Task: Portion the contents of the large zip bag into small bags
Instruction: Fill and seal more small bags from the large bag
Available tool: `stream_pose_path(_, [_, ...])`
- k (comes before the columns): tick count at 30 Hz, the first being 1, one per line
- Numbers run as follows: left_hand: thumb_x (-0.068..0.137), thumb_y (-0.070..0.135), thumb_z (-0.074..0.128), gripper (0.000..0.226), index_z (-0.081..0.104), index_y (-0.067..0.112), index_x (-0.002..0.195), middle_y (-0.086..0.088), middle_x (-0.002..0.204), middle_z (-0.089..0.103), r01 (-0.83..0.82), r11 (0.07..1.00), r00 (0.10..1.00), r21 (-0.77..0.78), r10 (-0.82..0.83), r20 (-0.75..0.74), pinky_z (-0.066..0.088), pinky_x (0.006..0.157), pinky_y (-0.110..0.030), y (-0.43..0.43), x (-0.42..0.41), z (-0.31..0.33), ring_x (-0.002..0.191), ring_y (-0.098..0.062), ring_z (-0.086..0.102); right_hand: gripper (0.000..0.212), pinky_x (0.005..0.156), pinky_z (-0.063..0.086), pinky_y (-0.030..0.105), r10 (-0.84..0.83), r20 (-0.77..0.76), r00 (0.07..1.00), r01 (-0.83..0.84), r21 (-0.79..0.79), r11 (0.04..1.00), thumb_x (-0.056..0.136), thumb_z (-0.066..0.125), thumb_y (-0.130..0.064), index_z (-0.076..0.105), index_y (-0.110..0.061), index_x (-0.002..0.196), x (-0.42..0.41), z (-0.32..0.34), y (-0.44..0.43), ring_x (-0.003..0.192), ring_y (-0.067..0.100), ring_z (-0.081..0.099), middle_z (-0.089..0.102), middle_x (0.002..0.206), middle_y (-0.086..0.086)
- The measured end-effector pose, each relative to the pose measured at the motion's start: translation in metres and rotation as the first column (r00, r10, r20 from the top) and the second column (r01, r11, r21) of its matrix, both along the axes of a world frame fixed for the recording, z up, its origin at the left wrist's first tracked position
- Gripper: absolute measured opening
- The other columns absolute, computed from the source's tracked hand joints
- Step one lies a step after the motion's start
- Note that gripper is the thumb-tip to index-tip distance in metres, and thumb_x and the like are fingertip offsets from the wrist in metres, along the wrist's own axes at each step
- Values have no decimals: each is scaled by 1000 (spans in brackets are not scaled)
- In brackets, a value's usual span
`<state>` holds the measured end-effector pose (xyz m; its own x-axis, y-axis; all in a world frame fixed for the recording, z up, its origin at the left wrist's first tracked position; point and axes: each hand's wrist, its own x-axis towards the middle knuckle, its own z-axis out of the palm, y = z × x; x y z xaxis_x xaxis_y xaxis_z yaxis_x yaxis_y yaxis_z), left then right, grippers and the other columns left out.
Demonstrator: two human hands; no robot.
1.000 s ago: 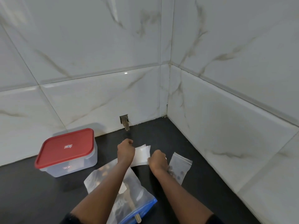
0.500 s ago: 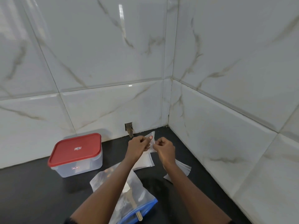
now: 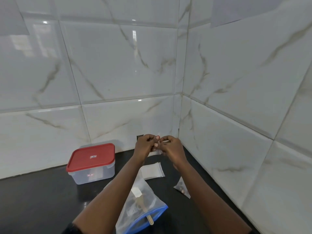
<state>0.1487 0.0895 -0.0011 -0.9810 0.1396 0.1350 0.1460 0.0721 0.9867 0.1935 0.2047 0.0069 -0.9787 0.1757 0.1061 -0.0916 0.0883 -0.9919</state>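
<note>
**Head view: pinching a small bag (image 3: 156, 152)**

Nearest me, the large zip bag (image 3: 141, 208) lies on the counter (image 3: 42, 200), blue zip toward me, a wooden stick (image 3: 149, 219) in its mouth. A filled small bag (image 3: 182, 188) lies right of it, and empty small bags (image 3: 152, 170) lie beyond. A red-lidded container (image 3: 92, 163) stands left. Farther off, my left hand (image 3: 145, 146) and right hand (image 3: 172, 148), fingers curled, pinch the small bag's top edge.

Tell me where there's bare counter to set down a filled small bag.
Widest bare counter: left and front of the red-lidded container. A narrower patch lies between that container and the large zip bag. Crowded: the corner side, where the empty small bags and a filled small bag lie.
</note>
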Motion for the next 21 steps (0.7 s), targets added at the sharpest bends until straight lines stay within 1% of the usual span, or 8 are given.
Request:
stream_pose_path(4, [89, 23, 60, 25, 64, 5, 73, -3, 61, 62, 10, 1000, 1000, -24, -10, 23, 47, 58, -22, -11, 7, 1, 56, -12, 55, 9, 79, 58, 37, 28, 42, 999, -30, 65, 997, 80, 73, -14, 65, -15, 85, 4, 0, -6, 87, 24, 71, 73, 89, 10])
stream_pose_path(6, [89, 23, 60, 26, 66, 5, 71, -2, 58, 61, 18, 999, 1000, -43, -17, 21, 45, 57, -21, -17, 10, 1, 54, -12, 53, 5, 77, 57, 35, 22, 72, 997, -26, 49, 998, 83, 71, -14, 66, -15, 84, 5, -1, -10, 83, 24, 68, 71, 86, 9])
stream_pose_path(10, [90, 22, 58, 26, 66, 4, 74, -6, 63, 61, 56, 995, 998, -81, -56, -2, 46, 61, -24, -29, 17, -2, 57, -13, 54, 14, 67, 52, 29, 25, 138, 990, -24, -7, 1000, 82, 70, -7, 66, -16, 72, 6, -1, -15, 72, 18, 61, 69, 77, 7])
stream_pose_path(13, [91, 18, 57, 26, 63, 9, 68, -2, 61, 58, 88, 994, 996, -59, -88, -1, 45, 59, -23, -37, 21, -4, 57, -11, 52, 14, 46, 44, 18, 8, 194, 981, -5, -18, 1000, 82, 70, -6, 67, -12, 69, 6, 1, -18, 54, 10, 57, 65, 64, 2])
stream_pose_path(15, [91, 15, 55, 27, 61, 11, 65, -1, 59, 56, 102, 993, 995, -63, -103, -7, 43, 58, -23, -42, 22, -5, 56, -11, 50, 16, 39, 38, 16, 4, 233, 972, 1, -21, 1000, 84, 68, -6, 64, -11, 68, 6, 1, -20, 53, 11, 53, 62, 64, 2])
stream_pose_path(16, [92, 14, 54, 28, 61, 11, 65, -1, 58, 56, 106, 991, 994, -83, -107, -14, 43, 58, -22, -45, 23, -5, 55, -10, 49, 18, 39, 38, 16, -6, 236, 972, 4, 10, 1000, 84, 67, -6, 64, -11, 67, 5, 0, -22, 55, 11, 53, 62, 66, 3])
stream_pose_path(18, [91, 12, 53, 29, 61, 12, 64, -1, 58, 55, 99, 987, 994, -123, -104, -33, 43, 57, -21, -48, 24, -5, 54, -10, 49, 17, 47, 40, 17, -71, 196, 978, 41, 155, 987, 85, 66, -7, 65, -10, 68, 4, -2, -27, 60, 10, 54, 64, 72, 4])
stream_pose_path(21, [89, 7, 53, 31, 59, 11, 59, -2, 55, 54, 62, 990, 997, -123, -68, -39, 41, 55, -22, -52, 23, -6, 52, -10, 47, 9, 54, 40, 14, -182, 75, 980, 141, 380, 914, 85, 63, -7, 71, -3, 82, 3, -3, -33, 69, 10, 56, 65, 81, 6])
